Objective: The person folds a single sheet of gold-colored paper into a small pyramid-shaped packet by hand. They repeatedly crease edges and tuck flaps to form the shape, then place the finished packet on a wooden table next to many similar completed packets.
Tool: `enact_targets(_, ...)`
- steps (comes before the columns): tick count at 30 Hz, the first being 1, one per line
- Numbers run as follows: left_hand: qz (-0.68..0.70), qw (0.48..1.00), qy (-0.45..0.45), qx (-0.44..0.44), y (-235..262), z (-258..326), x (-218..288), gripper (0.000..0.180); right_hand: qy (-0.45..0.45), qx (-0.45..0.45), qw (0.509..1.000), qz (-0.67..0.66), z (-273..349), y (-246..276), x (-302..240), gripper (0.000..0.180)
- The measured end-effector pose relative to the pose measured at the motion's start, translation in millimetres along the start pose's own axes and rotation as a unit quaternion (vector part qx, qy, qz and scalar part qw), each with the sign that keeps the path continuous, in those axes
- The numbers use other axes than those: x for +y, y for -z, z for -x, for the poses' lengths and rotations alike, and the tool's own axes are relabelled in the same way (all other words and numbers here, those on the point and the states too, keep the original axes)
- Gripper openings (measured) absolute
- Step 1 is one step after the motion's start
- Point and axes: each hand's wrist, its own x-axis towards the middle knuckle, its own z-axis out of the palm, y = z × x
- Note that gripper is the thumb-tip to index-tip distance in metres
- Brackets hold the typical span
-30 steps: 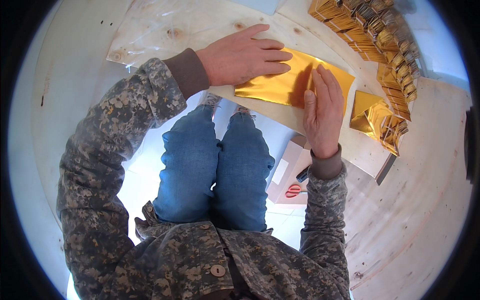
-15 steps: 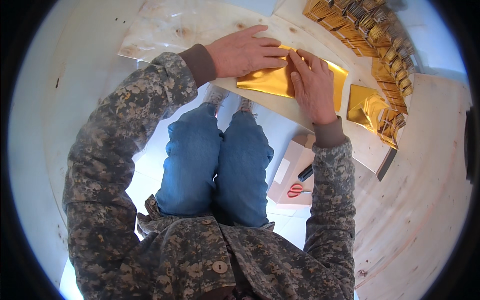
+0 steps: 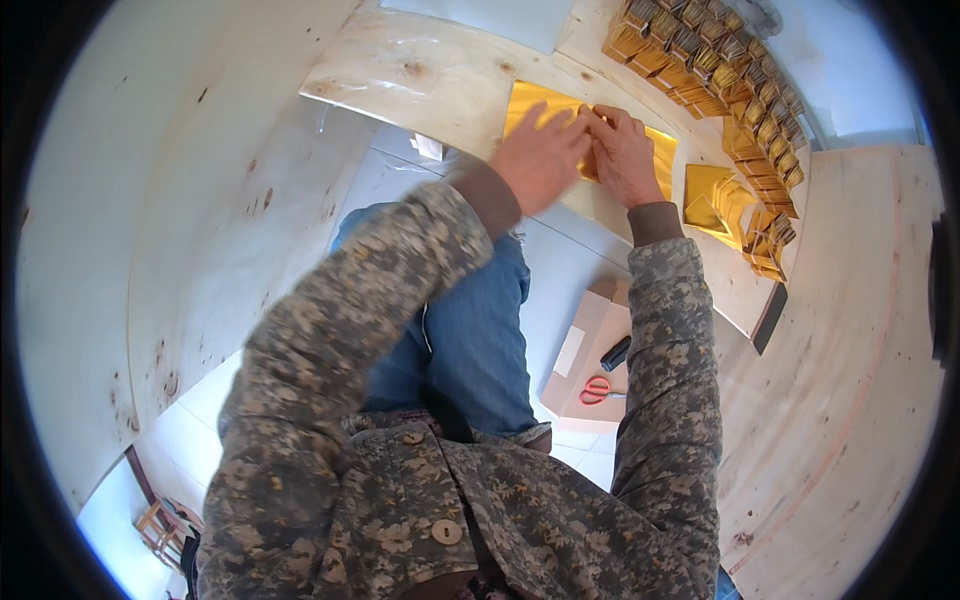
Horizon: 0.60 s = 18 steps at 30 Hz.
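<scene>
The right hand [image 3: 625,155], curled, perhaps steadies the foil [image 3: 664,155]; whether pinching, I cannot tell. Just beside, left hand [image 3: 540,155] is spread.

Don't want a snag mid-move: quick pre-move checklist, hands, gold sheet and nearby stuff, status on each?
1. Right hand at the gold sheet: ok.
2. Left hand grip: cannot tell, motion blur.
3. Sheet's middle flat: cannot tell, hands cover it.
4. Smaller gold piece apart from the sheet: ok, to its right.
5. Red-handled scissors away from both hands: ok, lower down by the carton.
</scene>
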Motion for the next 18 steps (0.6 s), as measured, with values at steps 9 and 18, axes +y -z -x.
enact_targets(9, 0.078, 0.987, 0.136, 0.020, -14, 11, 65, 0.098, -0.009, -0.017, 1.000, 0.000, -1, -4, 9, 0.042)
enact_targets(18, 0.098, 0.980, 0.168, -0.035, -24, 19, 77, 0.103, -0.004, -0.015, 1.000, 0.007, 0, -6, 13, 0.042)
